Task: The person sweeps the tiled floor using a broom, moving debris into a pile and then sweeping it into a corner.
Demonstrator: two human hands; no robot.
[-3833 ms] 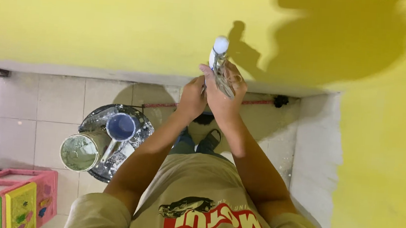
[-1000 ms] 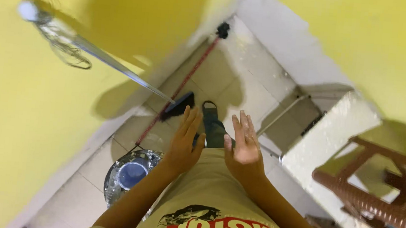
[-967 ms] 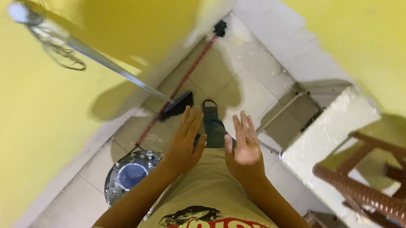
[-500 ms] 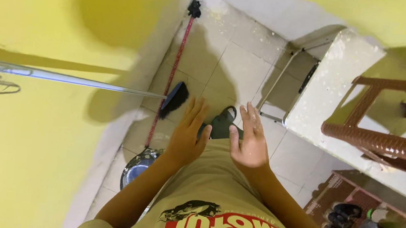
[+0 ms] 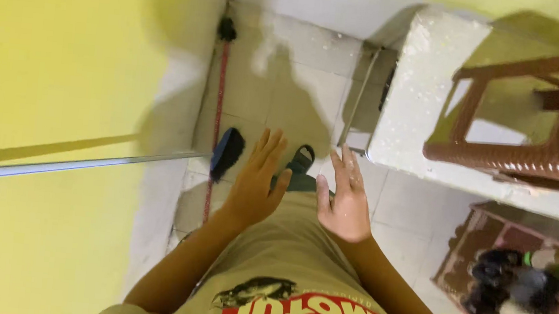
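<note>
I see a tiled floor (image 5: 278, 89) meeting a yellow wall (image 5: 66, 57) on its left edge, a white ledge (image 5: 420, 95) on the right with a brown woven stool (image 5: 538, 132) on it. My left hand (image 5: 253, 188) and right hand (image 5: 346, 203) hover over the floor, fingers spread, palms released, holding nothing. A metal pole (image 5: 83, 163) leans against the wall, its black handle (image 5: 227, 152) just beside my left hand. A red-handled broom (image 5: 218, 104) lies along the wall base. A shoe rack (image 5: 517, 285) sits at the lower right.
</note>
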